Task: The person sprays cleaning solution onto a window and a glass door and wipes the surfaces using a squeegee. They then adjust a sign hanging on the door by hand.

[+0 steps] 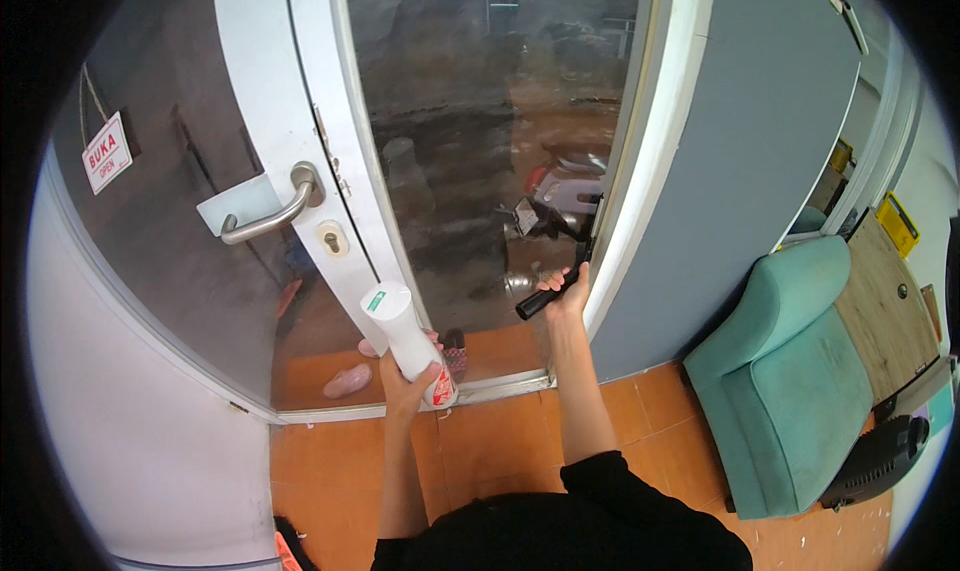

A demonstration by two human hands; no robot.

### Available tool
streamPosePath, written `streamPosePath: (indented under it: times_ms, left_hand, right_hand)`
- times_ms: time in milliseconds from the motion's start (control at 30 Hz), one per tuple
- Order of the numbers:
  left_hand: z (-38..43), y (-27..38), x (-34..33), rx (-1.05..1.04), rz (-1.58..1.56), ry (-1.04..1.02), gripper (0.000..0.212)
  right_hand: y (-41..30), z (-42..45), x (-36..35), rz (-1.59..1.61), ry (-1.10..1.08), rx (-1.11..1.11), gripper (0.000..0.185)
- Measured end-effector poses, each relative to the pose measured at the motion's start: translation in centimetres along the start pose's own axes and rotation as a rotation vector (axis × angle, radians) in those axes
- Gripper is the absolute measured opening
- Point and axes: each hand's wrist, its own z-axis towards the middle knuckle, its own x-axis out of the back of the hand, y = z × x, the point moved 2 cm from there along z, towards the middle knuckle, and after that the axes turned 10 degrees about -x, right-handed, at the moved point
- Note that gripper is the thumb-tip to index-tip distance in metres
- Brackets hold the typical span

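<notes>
My left hand [409,383] grips a white plastic bottle [405,338] around its body. A small green label marks its white top, and red print shows at the lower end. In my right hand [568,293] is the black handle [541,301] of a tool, most likely a squeegee. Its dark head lies along the right edge of a glass panel [465,143], beside the white frame [645,166]; whether the blade touches the glass I cannot tell. Wet-looking streaks cover that pane.
A white-framed door with a metal lever handle [274,215] and a lock cylinder [332,239] stands left. A hanging sign [107,153] is beyond it. Pink clogs [349,381] show through the glass. A green upholstered chair [795,391] and wooden desk [885,308] occupy the right.
</notes>
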Motion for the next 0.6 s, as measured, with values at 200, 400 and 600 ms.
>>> streamPosePath:
  times_ms: [200,400,600]
  left_hand:
    - [0.0,0.9,3.7,0.024,0.014,0.021,0.047]
    - [-0.5,1.7,8.7,0.004,0.030,0.028,0.041]
    - [-0.9,2.5,11.8,-0.022,0.157,0.058,0.037]
  right_hand:
    - [9.6,-0.8,-2.3,0.037,0.006,-0.031,0.048]
    - [19.8,-3.0,-4.7,-0.051,-0.023,-0.139,0.048]
    - [27.3,-5.3,-5.0,-0.106,-0.057,-0.329,0.048]
